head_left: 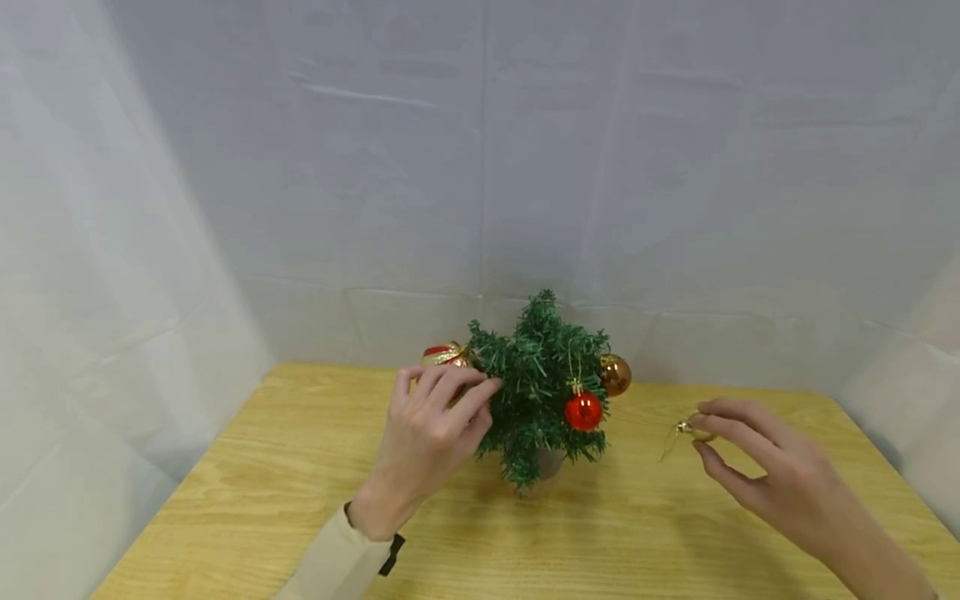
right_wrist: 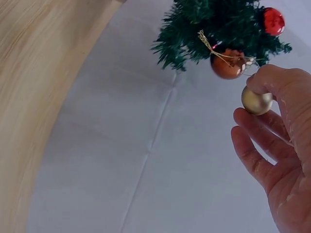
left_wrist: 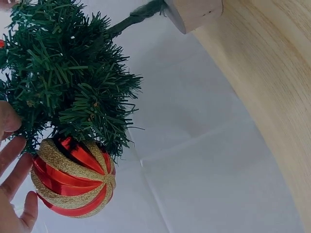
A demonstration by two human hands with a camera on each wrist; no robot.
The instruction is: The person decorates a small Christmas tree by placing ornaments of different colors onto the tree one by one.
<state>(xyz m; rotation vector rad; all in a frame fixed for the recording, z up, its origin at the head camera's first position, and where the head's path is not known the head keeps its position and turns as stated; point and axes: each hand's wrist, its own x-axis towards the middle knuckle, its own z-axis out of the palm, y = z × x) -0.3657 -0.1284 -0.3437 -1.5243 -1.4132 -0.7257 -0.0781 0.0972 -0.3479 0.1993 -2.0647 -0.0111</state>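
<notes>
A small artificial Christmas tree (head_left: 536, 367) stands on the table. My left hand (head_left: 431, 437) is at its left side, fingers loosely bent, fingertips against the foliage and the large bauble with red and gold glitter stripes (left_wrist: 73, 182) hanging there. Part of that bauble is hidden behind the hand in the head view. My right hand (head_left: 787, 467), out to the right of the tree, pinches a small gold bauble (right_wrist: 256, 101) between thumb and fingers. Its thin gold loop (right_wrist: 214, 51) dangles free. A shiny red bauble (head_left: 583, 412) and a copper-coloured bauble (head_left: 616, 375) hang on the tree's right side.
The wooden table (head_left: 300, 483) extends on both sides of the tree. White cloth (head_left: 375, 183) hangs behind it and along both sides. The tree's round base (left_wrist: 197, 12) rests on the tabletop.
</notes>
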